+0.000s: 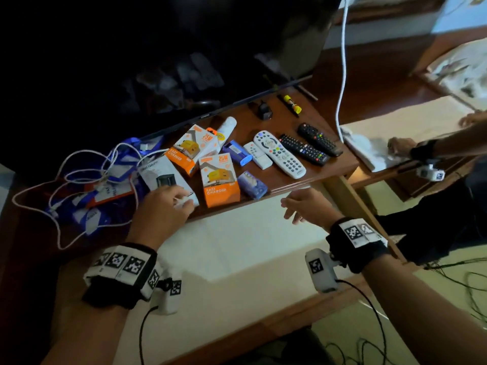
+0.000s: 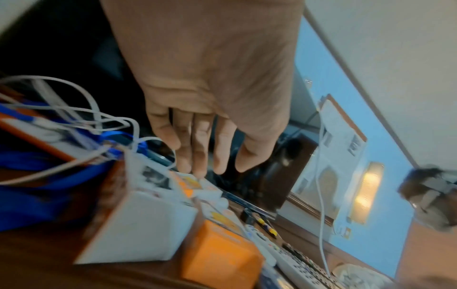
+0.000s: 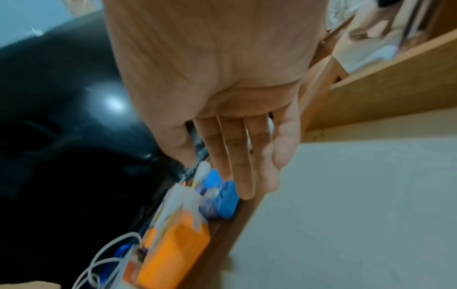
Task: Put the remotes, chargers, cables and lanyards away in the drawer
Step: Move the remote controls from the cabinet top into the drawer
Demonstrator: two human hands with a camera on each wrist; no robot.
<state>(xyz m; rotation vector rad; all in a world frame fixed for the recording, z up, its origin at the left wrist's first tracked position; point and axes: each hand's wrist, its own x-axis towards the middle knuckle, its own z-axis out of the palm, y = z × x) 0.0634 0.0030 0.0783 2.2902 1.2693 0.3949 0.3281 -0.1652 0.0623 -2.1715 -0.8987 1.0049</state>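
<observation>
On the brown cabinet top [image 1: 287, 180] lie several remotes: a large white one [image 1: 279, 154], a small white one [image 1: 257, 155] and two black ones [image 1: 303, 152]. Left of them stand two orange fast-charger boxes [image 1: 220, 180], a white charger box [image 1: 168, 177], tangled white cables [image 1: 79, 175] and blue lanyards [image 1: 92, 217]. My left hand [image 1: 181, 200] reaches over the white box's near end with straight fingers [image 2: 197, 156], gripping nothing. My right hand [image 1: 292, 209] hovers with straight fingers [image 3: 247, 176] over the pulled-out drawer [image 1: 237, 246], near the cabinet edge.
A large black TV [image 1: 158, 61] stands behind the items. Two blue boxes [image 1: 252, 184], a white bottle [image 1: 226, 127], a black plug [image 1: 264, 110] and a yellow-ended item [image 1: 292, 104] also lie there. Another person's hand [image 1: 400, 147] rests in a second drawer on the right. A white cable [image 1: 342, 75] hangs down.
</observation>
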